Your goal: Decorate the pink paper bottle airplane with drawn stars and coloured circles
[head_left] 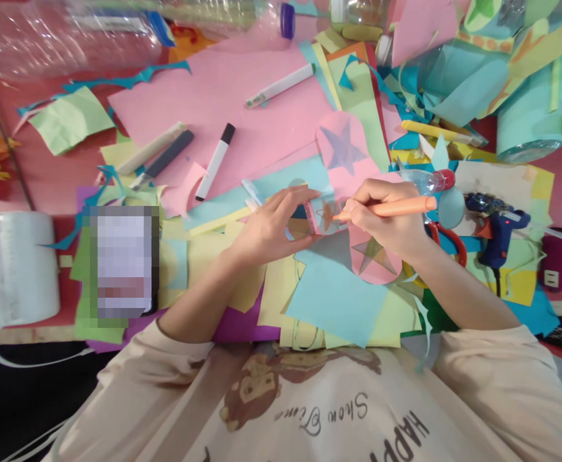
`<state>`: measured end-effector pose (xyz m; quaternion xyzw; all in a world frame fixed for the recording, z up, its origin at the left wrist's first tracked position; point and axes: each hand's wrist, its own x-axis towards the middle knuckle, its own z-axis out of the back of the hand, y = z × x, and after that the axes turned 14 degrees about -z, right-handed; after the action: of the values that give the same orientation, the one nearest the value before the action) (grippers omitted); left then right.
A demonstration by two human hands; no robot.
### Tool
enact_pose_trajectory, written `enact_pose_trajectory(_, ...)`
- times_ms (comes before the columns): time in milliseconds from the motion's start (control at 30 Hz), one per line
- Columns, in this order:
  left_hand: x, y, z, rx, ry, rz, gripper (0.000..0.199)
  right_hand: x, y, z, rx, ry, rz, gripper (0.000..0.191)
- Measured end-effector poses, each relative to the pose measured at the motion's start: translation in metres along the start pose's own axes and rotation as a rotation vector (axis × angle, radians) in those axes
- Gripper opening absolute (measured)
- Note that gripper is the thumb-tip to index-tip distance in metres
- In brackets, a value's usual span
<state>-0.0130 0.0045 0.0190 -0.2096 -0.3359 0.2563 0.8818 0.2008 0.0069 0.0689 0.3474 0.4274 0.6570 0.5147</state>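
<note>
My left hand (pixel 274 221) curves its thumb and fingers around the near-left end of a pink paper cut-out (pixel 341 183) with rounded lobes. A purple star (pixel 343 146) shows on its upper lobe and an olive star (pixel 375 254) on its lower one. My right hand (pixel 391 218) grips an orange marker (pixel 403 206), its tip at an orange star (pixel 328 215) between my hands. That part of the cut-out looks glossy and partly see-through. Light blue paper (pixel 339 301) lies beneath.
Pink sheets (pixel 204 96) carry a black-capped marker (pixel 215 162) and a green-tipped marker (pixel 281 85). To the right are red-handled scissors (pixel 457 244) and a blue glue gun (pixel 500 237). A phone (pixel 124 263) and white case (pixel 14 266) sit left. Plastic bottles (pixel 59 38) line the back.
</note>
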Motion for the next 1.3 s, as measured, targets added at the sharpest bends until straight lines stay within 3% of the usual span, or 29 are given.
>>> enact_pose_trajectory(600,-0.0009,0.0030,-0.0012,-0.003,-0.014,-0.023,0.057,-0.0002,-0.0002,-0.0001,0.030,-0.019,-0.052,0.030)
enact_pose_trajectory(800,-0.0015,0.0030,-0.0008,-0.014,0.012,0.007,0.057,0.0020,-0.0025,0.0011,0.137,-0.031,-0.056,0.030)
enact_pose_trajectory(967,-0.0018,0.0034,-0.0011,-0.014,0.014,0.015,0.056,0.0018,-0.0004,0.0005,0.073,-0.007,-0.087,0.029)
enact_pose_trajectory(1300,-0.0015,0.0027,-0.0008,0.007,-0.008,-0.019,0.057,0.0016,-0.0030,0.0003,0.087,-0.035,-0.015,0.031)
